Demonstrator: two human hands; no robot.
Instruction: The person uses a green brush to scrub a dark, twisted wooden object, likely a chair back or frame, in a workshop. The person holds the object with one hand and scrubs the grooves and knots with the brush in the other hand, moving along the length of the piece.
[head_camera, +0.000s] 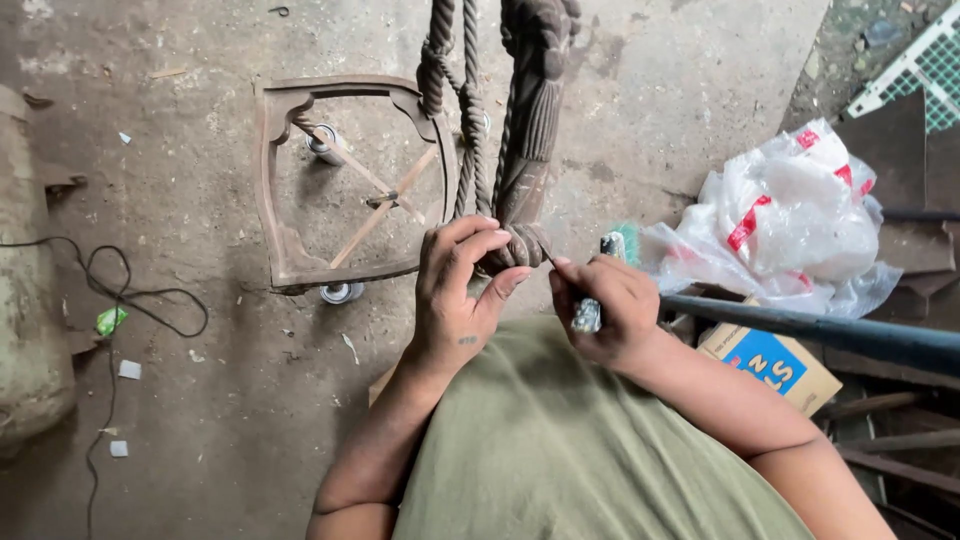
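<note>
A dark carved wooden post (530, 130) with rope-twist parts reaches from the top of the view down to me. My left hand (457, 290) wraps around its carved lower end. My right hand (600, 310) grips a small brush or tool with a worn handle (590, 312), its tip touching the carving next to my left fingers. An olive green shirt fills the bottom centre.
A wooden seat frame (300, 180) with crossed sticks stands on small castors on the concrete floor. A black cable (120, 300) lies at left. At right are clear plastic bags (800, 220), a cardboard box (770, 365) and a dark blue pipe (830, 330).
</note>
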